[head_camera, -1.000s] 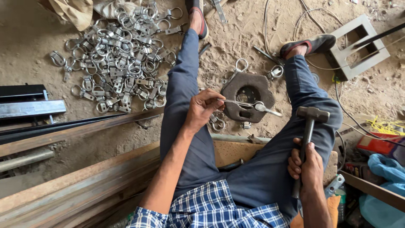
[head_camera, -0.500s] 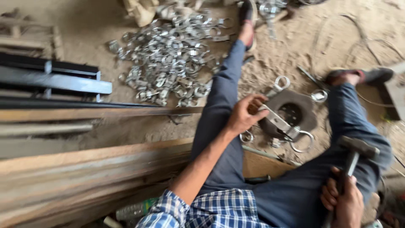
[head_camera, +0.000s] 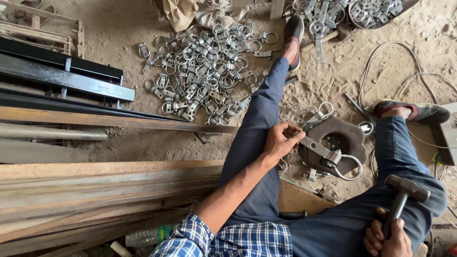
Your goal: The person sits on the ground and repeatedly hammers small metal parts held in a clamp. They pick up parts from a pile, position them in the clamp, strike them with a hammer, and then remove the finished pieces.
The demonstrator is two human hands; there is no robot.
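My left hand (head_camera: 280,141) pinches the strap end of a metal clamp (head_camera: 328,155), a flat strip with a ring at its far end. The clamp lies across a round, rusty iron block (head_camera: 343,133) with a hole in its middle, on the sandy ground between my legs. My right hand (head_camera: 386,238) grips the handle of a steel hammer (head_camera: 404,192), whose head rests on my right thigh. I sit in blue trousers and a checked blue shirt.
A big heap of several finished ring clamps (head_camera: 204,71) lies on the ground beyond my left leg, with another pile (head_camera: 352,12) at the top right. Long steel bars and rusty angle irons (head_camera: 85,181) lie to the left. White cables (head_camera: 404,81) loop at the right.
The view swung left and down. My left hand brought the clamp lower onto the iron block. The hammer stayed in my right hand on the thigh.
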